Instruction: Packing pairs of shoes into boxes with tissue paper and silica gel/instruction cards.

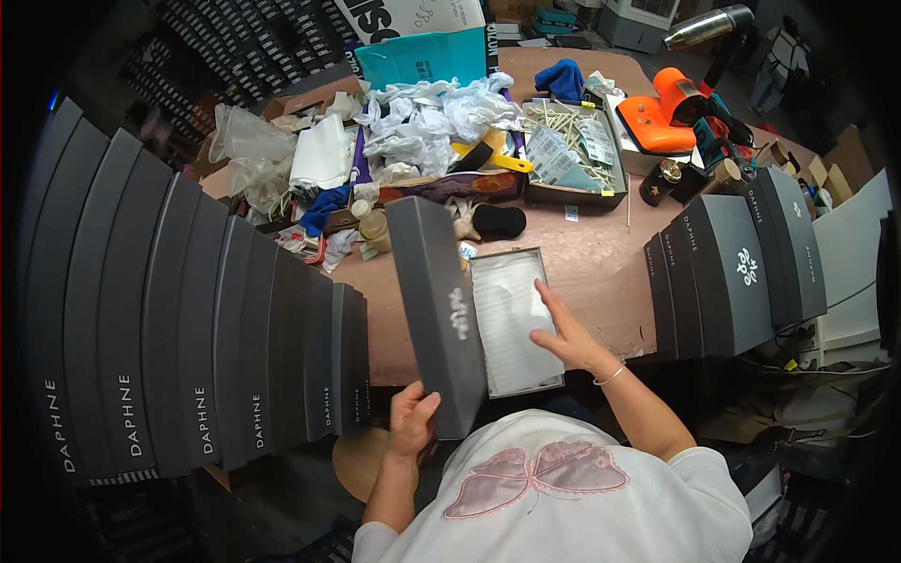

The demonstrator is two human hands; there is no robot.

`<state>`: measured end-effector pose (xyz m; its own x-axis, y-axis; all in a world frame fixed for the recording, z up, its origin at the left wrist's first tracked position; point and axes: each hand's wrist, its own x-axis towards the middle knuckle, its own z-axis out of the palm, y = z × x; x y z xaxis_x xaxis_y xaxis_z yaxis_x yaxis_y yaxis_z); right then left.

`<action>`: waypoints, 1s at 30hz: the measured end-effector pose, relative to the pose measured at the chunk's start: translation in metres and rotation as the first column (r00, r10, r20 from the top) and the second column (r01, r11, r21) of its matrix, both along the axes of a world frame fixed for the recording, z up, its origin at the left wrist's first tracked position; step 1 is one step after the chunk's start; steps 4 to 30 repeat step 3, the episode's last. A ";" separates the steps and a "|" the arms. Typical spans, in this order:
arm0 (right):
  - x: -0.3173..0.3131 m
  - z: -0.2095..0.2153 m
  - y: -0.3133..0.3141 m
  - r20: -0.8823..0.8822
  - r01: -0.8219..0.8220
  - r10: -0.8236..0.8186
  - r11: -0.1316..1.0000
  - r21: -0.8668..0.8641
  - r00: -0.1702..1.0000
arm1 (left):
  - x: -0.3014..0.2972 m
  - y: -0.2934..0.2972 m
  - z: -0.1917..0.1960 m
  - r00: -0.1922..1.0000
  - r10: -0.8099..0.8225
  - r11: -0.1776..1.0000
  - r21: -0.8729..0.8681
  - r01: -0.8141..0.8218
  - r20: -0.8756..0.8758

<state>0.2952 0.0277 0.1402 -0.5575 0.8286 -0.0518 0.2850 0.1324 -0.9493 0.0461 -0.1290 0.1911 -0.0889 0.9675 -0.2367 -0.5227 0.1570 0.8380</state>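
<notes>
A dark grey shoebox lid [427,310] with a pale printed mark stands tilted on its side in front of me. My left hand [413,418] grips its near end, the thumb lying along the face. Just right of the lid, on the table, lies an uncovered shallow box [527,389] with a thin rim. White tissue paper [511,352] spreads across its inside and hides whatever is underneath. Over the paper's right side is my right hand [571,342], fingers and thumb apart, holding nothing; its fingertips appear to touch the paper.
Stacks of dark grey shoeboxes rise at left [197,319] and right [727,272]. Behind the work spot stand a carton of crumpled white paper [422,131] and a box of pale sticks and labels [572,141]. An orange device [662,117] sits at far right.
</notes>
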 end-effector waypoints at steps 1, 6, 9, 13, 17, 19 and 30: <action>0.008 0.008 -0.002 -0.093 0.038 -0.057 0.980 -0.195 0.994 | 0.012 0.009 0.002 0.989 -0.034 0.999 -0.007 0.035 0.146; 0.020 0.008 0.000 -0.104 0.120 -0.142 0.974 -0.190 0.984 | 0.022 0.025 -0.009 0.958 -0.112 0.993 -0.014 0.120 0.263; 0.020 0.008 0.000 -0.104 0.120 -0.142 0.974 -0.190 0.984 | 0.022 0.025 -0.009 0.958 -0.112 0.993 -0.014 0.120 0.263; 0.020 0.008 0.000 -0.104 0.120 -0.142 0.974 -0.190 0.984 | 0.022 0.025 -0.009 0.958 -0.112 0.993 -0.014 0.120 0.263; 0.020 0.008 0.000 -0.104 0.120 -0.142 0.974 -0.190 0.984 | 0.022 0.025 -0.009 0.958 -0.112 0.993 -0.014 0.120 0.263; 0.020 0.008 0.000 -0.104 0.120 -0.142 0.974 -0.190 0.984 | 0.022 0.025 -0.009 0.958 -0.112 0.993 -0.014 0.120 0.263; 0.020 0.008 0.000 -0.104 0.120 -0.142 0.974 -0.190 0.984 | 0.022 0.025 -0.009 0.958 -0.112 0.993 -0.014 0.120 0.263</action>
